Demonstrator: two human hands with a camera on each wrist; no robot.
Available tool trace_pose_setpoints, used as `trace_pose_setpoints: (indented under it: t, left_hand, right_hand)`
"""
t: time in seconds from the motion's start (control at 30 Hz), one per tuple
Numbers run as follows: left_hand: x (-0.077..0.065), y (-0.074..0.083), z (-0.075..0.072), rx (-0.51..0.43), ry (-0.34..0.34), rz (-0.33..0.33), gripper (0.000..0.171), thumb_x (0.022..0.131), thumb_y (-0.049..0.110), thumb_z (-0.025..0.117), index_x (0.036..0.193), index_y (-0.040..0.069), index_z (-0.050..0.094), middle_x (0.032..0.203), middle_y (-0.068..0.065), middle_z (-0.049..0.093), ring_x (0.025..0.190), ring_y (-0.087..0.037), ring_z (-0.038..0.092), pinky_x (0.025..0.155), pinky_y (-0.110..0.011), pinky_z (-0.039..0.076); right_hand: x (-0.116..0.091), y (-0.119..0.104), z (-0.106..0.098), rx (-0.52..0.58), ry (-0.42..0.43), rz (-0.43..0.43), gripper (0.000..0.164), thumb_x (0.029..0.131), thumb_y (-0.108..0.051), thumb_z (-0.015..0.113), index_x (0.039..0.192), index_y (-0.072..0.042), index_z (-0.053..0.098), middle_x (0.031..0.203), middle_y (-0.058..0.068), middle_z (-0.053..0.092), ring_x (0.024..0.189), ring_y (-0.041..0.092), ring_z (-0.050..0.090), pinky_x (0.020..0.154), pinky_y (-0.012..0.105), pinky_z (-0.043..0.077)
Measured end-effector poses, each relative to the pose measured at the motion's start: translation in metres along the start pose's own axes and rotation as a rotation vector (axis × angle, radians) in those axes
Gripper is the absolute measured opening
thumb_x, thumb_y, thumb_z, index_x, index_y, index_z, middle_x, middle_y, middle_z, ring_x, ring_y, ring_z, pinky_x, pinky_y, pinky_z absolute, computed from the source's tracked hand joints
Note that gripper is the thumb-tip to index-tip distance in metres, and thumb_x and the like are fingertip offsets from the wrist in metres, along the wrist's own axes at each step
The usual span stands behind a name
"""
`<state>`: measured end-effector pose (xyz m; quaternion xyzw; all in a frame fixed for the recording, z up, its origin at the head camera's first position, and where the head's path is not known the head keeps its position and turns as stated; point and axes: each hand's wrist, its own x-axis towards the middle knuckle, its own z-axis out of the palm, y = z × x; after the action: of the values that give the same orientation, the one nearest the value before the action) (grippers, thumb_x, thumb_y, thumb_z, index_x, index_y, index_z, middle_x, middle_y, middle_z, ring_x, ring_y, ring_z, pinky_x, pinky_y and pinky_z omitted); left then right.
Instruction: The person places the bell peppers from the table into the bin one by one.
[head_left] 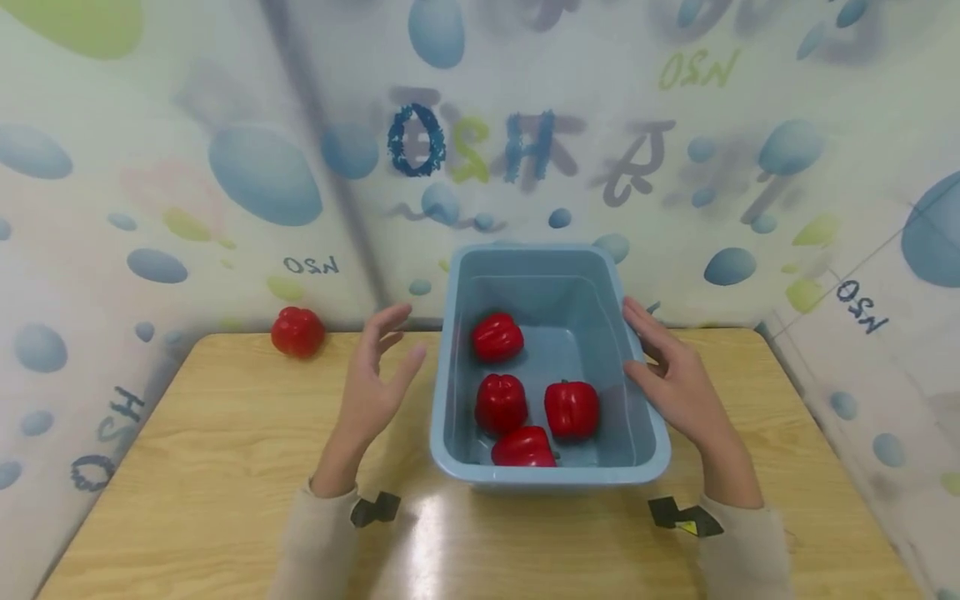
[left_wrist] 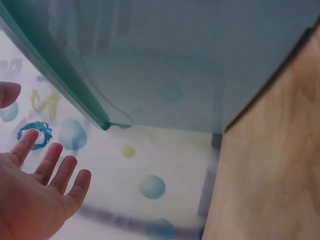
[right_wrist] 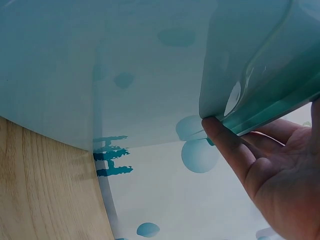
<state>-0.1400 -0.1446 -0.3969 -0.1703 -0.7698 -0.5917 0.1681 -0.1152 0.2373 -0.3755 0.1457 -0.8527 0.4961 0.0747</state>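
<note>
A light blue plastic tub (head_left: 543, 475) sits at the middle of the table with several red bell peppers (head_left: 572, 409) inside. At its right side, my right hand (head_left: 678, 383) touches the rim; in the right wrist view a fingertip (right_wrist: 212, 122) meets the outer wall below the rim. My left hand (head_left: 375, 375) is held left of the tub, apart from it, fingers spread and loosely bent, holding nothing. In the left wrist view those fingers (left_wrist: 62, 172) stay clear of the tub's wall. Another red bell pepper (head_left: 297, 332) lies by the table's far left edge.
The wooden table (head_left: 225, 467) ends at the back against a white wall covering (head_left: 510, 208) printed with blue and green spots and lettering. Similar printed panels rise on the left and right. Each cuff carries a black strap (head_left: 375, 508).
</note>
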Motion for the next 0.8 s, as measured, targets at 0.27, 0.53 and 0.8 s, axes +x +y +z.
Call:
trace_pose_setpoints:
  t: [0.27,0.53,0.8]
  left_hand:
    - [-0.009,-0.011,-0.015,-0.002,0.057,-0.017,0.055,0.098,0.003,0.066,0.150,0.002,0.049,0.155,-0.013,0.054,0.143,-0.018,0.051,0.115,-0.018,0.044]
    - [-0.017,-0.023,-0.025,0.017,0.139,-0.043,0.052,0.097,-0.001,0.067,0.146,-0.003,0.051,0.147,-0.002,0.059,0.140,-0.012,0.053,0.112,-0.016,0.046]
    - [-0.029,-0.047,-0.040,0.077,0.252,-0.169,0.051,0.100,0.007,0.067,0.148,0.000,0.050,0.142,0.013,0.057,0.134,-0.001,0.053,0.112,-0.023,0.048]
  right_hand:
    - [0.000,0.000,0.000,0.007,0.001,-0.017,0.065,0.101,0.002,0.057,0.163,-0.009,0.040,0.173,0.012,0.034,0.147,0.055,0.047,0.096,0.056,0.053]
    - [-0.001,0.001,-0.001,0.000,0.004,-0.020,0.065,0.101,0.001,0.058,0.163,-0.010,0.041,0.173,0.010,0.035,0.147,0.053,0.047,0.097,0.055,0.053]
    - [0.000,0.000,-0.001,0.005,-0.001,-0.027,0.066,0.101,0.002,0.058,0.163,-0.011,0.040,0.173,0.011,0.034,0.147,0.053,0.047,0.097,0.054,0.052]
